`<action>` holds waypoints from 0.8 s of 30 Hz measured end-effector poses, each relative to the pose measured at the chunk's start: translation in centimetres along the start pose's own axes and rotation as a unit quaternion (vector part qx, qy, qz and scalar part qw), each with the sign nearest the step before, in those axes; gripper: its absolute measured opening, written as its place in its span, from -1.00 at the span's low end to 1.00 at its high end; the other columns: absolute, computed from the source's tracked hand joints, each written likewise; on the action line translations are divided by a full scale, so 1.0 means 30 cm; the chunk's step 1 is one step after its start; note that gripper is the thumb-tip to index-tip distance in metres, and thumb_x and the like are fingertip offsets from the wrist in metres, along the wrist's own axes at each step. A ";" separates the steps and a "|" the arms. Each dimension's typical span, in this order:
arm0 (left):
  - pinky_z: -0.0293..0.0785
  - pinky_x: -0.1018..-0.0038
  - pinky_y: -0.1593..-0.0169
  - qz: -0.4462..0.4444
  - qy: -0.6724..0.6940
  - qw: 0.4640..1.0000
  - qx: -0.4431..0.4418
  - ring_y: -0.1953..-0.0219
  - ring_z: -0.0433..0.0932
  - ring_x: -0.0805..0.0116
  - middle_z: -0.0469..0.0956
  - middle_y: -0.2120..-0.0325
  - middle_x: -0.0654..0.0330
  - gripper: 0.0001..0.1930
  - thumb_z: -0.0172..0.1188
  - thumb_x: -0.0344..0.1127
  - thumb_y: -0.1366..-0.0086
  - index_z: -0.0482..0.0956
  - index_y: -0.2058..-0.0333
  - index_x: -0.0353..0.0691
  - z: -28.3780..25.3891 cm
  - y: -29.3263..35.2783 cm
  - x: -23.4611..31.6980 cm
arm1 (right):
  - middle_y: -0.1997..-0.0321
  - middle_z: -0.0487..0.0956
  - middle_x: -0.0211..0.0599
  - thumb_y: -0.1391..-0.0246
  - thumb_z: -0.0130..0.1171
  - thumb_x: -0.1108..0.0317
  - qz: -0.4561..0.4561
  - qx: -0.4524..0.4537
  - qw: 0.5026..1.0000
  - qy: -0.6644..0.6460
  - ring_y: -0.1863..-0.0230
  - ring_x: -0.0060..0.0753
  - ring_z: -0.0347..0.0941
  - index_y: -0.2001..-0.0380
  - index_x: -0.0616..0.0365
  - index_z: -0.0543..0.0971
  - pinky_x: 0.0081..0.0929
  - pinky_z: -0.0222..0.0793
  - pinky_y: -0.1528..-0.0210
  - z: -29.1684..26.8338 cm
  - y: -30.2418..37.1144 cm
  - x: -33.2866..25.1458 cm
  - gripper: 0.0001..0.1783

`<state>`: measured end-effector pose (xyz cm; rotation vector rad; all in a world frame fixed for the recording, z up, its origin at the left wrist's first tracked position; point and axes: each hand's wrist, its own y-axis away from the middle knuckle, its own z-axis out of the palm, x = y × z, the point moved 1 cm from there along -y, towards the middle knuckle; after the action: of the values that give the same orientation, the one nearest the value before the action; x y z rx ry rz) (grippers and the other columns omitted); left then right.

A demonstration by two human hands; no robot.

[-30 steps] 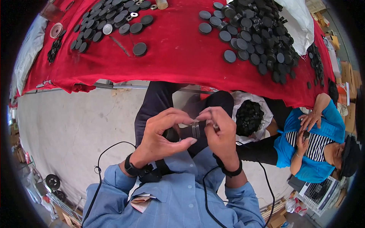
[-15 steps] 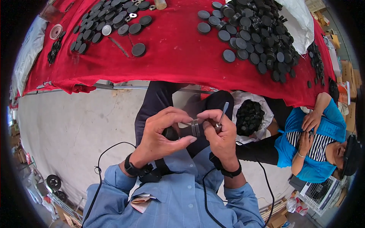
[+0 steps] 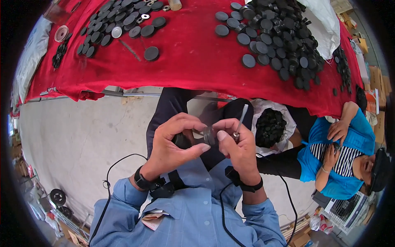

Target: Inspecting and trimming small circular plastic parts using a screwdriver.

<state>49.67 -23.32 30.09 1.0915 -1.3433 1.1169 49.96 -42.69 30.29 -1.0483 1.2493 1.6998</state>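
Observation:
Above my lap, my left hand (image 3: 175, 138) pinches a small dark round part (image 3: 208, 135) edge-on between thumb and fingertips. Another black round piece (image 3: 181, 141) sits inside the curl of that hand, partly hidden. My right hand (image 3: 239, 145) is closed, its thumb and forefinger at the right side of the pinched part. A screwdriver (image 3: 242, 118) is tucked in the right hand, its metal shaft pointing up and away from me; the fingers cover most of its handle.
Across the red-covered table (image 3: 185, 70) lie a heap of black discs (image 3: 284, 45) at right and a looser group (image 3: 111, 24) at left. A white bag of black pieces (image 3: 269, 127) stands below the table edge. A person in blue (image 3: 341, 152) sits at right, holding something small.
The round part has turned slightly and shifted a little to the left between my fingers. The screwdriver's shaft stands slightly lower on the tip side. Both hands stay nearly in place.

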 end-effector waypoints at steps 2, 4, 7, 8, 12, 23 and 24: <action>0.45 0.64 0.27 -0.004 0.008 1.000 0.000 0.37 0.52 0.59 0.56 0.22 0.20 -0.64 0.44 -0.50 0.05 0.62 0.20 -0.27 -0.004 -0.001 0.006 | 0.40 0.52 -0.45 -0.24 0.10 0.39 0.022 -0.024 0.998 -0.049 0.47 -0.71 0.39 0.06 0.29 0.49 -0.68 0.29 0.48 0.005 -0.001 -0.003 -0.74; 0.45 0.64 0.27 -0.007 0.017 1.000 0.000 0.34 0.52 0.59 0.56 0.23 0.22 -0.65 0.43 -0.50 0.04 0.62 0.20 -0.27 -0.005 -0.002 0.006 | 0.43 0.49 -0.47 -0.25 0.10 0.34 0.045 -0.049 0.993 -0.097 0.52 -0.76 0.33 0.02 0.30 0.46 -0.72 0.22 0.54 0.009 -0.001 0.003 -0.69; 0.45 0.64 0.25 -0.012 0.035 0.999 0.001 0.31 0.52 0.58 0.56 0.22 0.22 -0.66 0.42 -0.50 0.01 0.62 0.20 -0.27 -0.005 -0.005 -0.001 | 0.47 0.43 -0.51 -0.26 0.10 0.31 0.031 -0.054 0.990 -0.124 0.57 -0.81 0.22 -0.01 0.31 0.44 -0.76 0.12 0.55 0.019 -0.002 0.019 -0.65; 0.44 0.63 0.25 -0.015 0.037 0.999 0.003 0.30 0.52 0.58 0.56 0.22 0.22 -0.67 0.42 -0.49 0.00 0.62 0.20 -0.27 -0.005 -0.005 -0.003 | 0.48 0.42 -0.51 -0.25 0.10 0.31 0.040 -0.050 0.988 -0.143 0.57 -0.80 0.23 -0.01 0.31 0.44 -0.76 0.13 0.55 0.022 -0.003 0.021 -0.65; 0.44 0.63 0.25 -0.037 0.035 0.999 -0.005 0.30 0.51 0.57 0.57 0.21 0.23 -0.67 0.41 -0.48 -0.03 0.61 0.18 -0.25 -0.008 -0.001 -0.010 | 0.42 0.46 -0.45 -0.22 0.12 0.33 0.060 -0.053 0.974 -0.212 0.54 -0.78 0.26 -0.03 0.33 0.43 -0.74 0.14 0.54 0.028 -0.004 0.019 -0.63; 0.41 0.66 0.29 -0.059 0.052 0.996 -0.035 0.37 0.48 0.64 0.57 0.32 0.29 -0.69 0.31 -0.39 -0.18 0.56 0.10 -0.33 0.003 0.006 -0.007 | 0.16 0.55 -0.31 -0.12 0.19 0.54 -0.064 0.005 0.998 -0.026 0.25 -0.70 0.45 -0.01 0.32 0.42 -0.71 0.40 0.21 0.032 0.007 -0.023 -0.63; 0.40 0.67 0.35 -0.078 0.057 0.995 -0.032 0.43 0.47 0.66 0.56 0.37 0.31 -0.72 0.30 -0.37 -0.20 0.56 0.12 -0.32 0.003 0.006 -0.004 | 0.15 0.55 -0.30 -0.12 0.19 0.56 -0.073 0.003 0.997 -0.017 0.21 -0.68 0.47 -0.01 0.32 0.42 -0.69 0.40 0.15 0.032 0.008 -0.022 -0.63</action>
<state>49.49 -23.37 29.96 1.0506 -1.1770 0.9996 49.81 -41.90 31.15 -1.0752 1.1269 1.5945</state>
